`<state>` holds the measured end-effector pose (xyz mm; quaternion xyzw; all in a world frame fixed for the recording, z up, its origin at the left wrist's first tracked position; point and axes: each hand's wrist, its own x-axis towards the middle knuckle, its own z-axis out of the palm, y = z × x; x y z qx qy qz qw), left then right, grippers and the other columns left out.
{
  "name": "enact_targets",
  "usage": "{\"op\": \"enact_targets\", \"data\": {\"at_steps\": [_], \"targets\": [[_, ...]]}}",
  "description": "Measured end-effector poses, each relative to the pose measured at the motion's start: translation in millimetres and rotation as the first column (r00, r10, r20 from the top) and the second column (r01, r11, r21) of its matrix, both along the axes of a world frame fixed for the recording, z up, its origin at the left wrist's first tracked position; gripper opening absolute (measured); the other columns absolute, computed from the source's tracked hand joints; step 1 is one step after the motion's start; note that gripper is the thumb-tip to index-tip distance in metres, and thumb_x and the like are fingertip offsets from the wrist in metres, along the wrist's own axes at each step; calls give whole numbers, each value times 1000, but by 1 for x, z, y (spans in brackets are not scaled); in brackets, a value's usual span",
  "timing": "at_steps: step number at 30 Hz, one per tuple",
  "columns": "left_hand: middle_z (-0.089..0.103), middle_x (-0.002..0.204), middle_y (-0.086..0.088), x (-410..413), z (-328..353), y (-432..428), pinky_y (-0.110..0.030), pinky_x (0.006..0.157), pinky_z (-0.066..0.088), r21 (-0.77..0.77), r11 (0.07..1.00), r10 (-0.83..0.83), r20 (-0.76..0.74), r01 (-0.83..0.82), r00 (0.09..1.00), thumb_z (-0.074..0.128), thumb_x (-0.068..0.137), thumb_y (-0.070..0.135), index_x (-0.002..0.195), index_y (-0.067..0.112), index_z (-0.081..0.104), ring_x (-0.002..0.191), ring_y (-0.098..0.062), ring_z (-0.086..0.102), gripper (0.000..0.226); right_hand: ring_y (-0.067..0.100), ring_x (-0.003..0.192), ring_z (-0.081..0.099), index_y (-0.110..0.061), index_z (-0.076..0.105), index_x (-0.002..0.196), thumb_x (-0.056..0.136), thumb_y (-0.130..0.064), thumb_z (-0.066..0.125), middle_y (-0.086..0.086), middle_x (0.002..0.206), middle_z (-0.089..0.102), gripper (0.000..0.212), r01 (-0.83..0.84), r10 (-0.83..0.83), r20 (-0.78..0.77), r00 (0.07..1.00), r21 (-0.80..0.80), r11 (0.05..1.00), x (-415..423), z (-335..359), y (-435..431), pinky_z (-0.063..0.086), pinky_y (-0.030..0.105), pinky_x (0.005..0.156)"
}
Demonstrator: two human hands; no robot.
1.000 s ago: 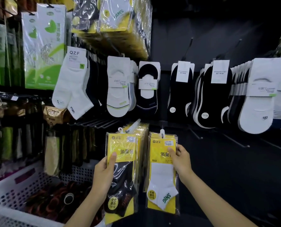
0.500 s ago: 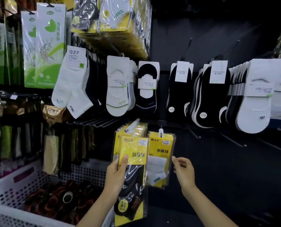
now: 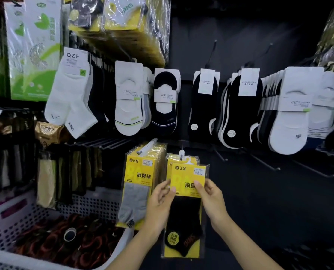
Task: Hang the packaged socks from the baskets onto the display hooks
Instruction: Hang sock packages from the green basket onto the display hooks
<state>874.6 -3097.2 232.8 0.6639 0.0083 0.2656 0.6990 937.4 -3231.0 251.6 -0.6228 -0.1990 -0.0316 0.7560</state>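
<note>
head view: we look forward and down at a dark wall (image 3: 240,45) of socks in a shop.
pack (image 3: 183,228): black socks under a yellow card, upright, held just below the hook (image 3: 181,153) and overlapping the hung packs (image 3: 174,160) on it.
left hand (image 3: 158,207): thumb and fingertips pinch the pack's left edge at the card.
right hand (image 3: 212,201): thumb presses the card's front, fingers curl behind the right edge, clamped on the pack.
hook: its white tip pokes out just above the pack's tab (image 3: 189,161); we cannot tell whether the tab has caught it.
step: we judge this to be the hanging itself, with the pack lined up at the hook's tip.
next move: we would raise the tab's hole to the tip, then push the pack back along the hook until it meets the hung packs. The hole looks small and the film slick, so both hands should keep the pack square.
stack (image 3: 140,172): yellow packs with a grey sock in front, on the next hook to the left, just beside our left hand.
basket (image 3: 96,201): white and perforated, low on the left, holding dark goods too blurred to name.
above: rows of white and black boat socks (image 3: 128,106).
right: bare hooks (image 3: 265,163) jut from the wall.
far left: green packets (image 3: 33,55), dim light all round.
</note>
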Motion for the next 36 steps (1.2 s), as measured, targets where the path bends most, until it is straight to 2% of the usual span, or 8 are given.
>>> {"op": "enact_targets", "data": {"at_steps": [7, 11, 16, 26, 28, 31, 34, 36], "targets": [[55, 121, 16, 12, -13, 6, -16, 80, 44, 1, 997, 73, -7, -73, 997, 56, 85, 43, 124, 40, 45, 110, -2, 54, 41, 6, 81, 71, -16, 66, 96, 92, -19, 60, -7, 85, 76, 8, 6, -7, -15, 1000, -47, 999, 28, 0, 19, 53, 13, 62], [49, 136, 11, 35, -25, 8, -29, 103, 42, 10, 998, 58, -31, -57, 998, 51, 88, 43, 137, 33, 41, 121, -5, 49, 51, 6, 75, 72, -13, 67, 93, 90, -20, 63, -4, 81, 75, 9, 43, -46, -99, 994, -39, 998, 54, -8, 30, 52, 14, 59], [32, 147, 16, 83, -30, 6, -31, 113, 29, 59, 994, 96, -78, -91, 992, 42, 94, 46, 145, 41, 26, 136, -5, 31, 53, 5, 68, 71, -9, 69, 89, 87, -20, 67, -1, 78, 75, 12, 94, -94, -163, 982, -5, 996, 94, -11, 42, 50, 12, 54], [28, 153, 2, 184, -18, 27, -35, 110, 27, 65, 994, 95, -145, -87, 985, 36, 98, 43, 147, 34, 24, 140, -17, 28, 51, 28, 106, 62, -4, 67, 103, 83, -38, 70, 13, 108, 68, 40, 165, -186, -266, 946, -100, 981, 181, -13, 66, 48, 42, 98], [30, 153, 0, 192, -18, 29, -34, 109, 29, 93, 992, 98, -149, -85, 984, 37, 99, 43, 148, 31, 24, 138, -18, 30, 52, 25, 112, 57, -5, 60, 117, 85, -42, 67, 9, 117, 62, 49, 177, -209, -290, 934, -135, 975, 189, -15, 69, 46, 37, 98], [28, 153, 1, 192, -18, 31, -27, 105, 28, 93, 992, 92, -136, -80, 986, 38, 99, 40, 148, 27, 25, 139, -17, 30, 52, 19, 102, 57, -7, 60, 112, 88, -38, 64, 7, 113, 61, 39, 192, -231, -283, 931, -161, 968, 190, -21, 65, 45, 29, 84], [27, 154, 3, 175, -29, 29, -32, 112, 28, 177, 982, 99, -157, -71, 983, 42, 98, 40, 148, 25, 25, 140, -15, 27, 55, 16, 104, 59, -5, 53, 128, 92, -28, 60, 10, 125, 60, 44, 152, -198, -237, 951, -200, 968, 173, -35, 51, 47, 18, 80], [27, 153, 4, 154, -43, 26, -29, 111, 27, 212, 976, 79, -181, -40, 980, 45, 96, 40, 148, 25, 24, 140, -13, 26, 58, 13, 111, 54, -9, 44, 137, 94, -26, 59, 7, 136, 51, 49, 118, -169, -218, 961, -231, 966, 151, -50, 37, 42, 15, 84]]}}
